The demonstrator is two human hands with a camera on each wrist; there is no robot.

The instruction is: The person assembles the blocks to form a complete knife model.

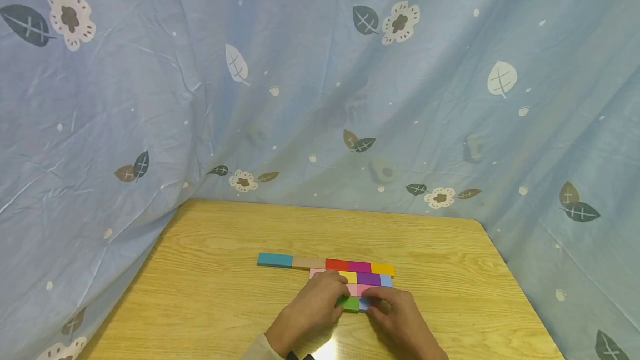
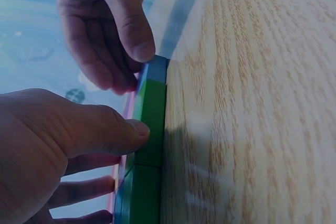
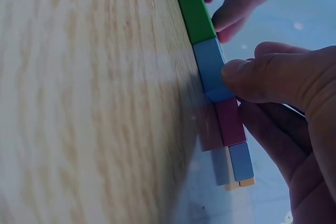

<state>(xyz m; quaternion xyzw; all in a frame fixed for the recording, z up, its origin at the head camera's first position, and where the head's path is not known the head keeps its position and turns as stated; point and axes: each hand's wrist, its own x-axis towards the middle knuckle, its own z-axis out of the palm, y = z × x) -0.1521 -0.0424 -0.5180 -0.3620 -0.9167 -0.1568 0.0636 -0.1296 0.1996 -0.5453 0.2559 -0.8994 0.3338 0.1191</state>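
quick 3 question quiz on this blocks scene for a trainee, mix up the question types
1. True or false: the left hand has its thumb pressed on the green block.
2. Multiple choice: which block lies at the far left end of the back row? A) the teal block B) the orange block C) the purple block
3. Short answer: which block does the right hand touch with its thumb?

Key
1. True.
2. A.
3. The blue block, right beside the green one on the wooden table.
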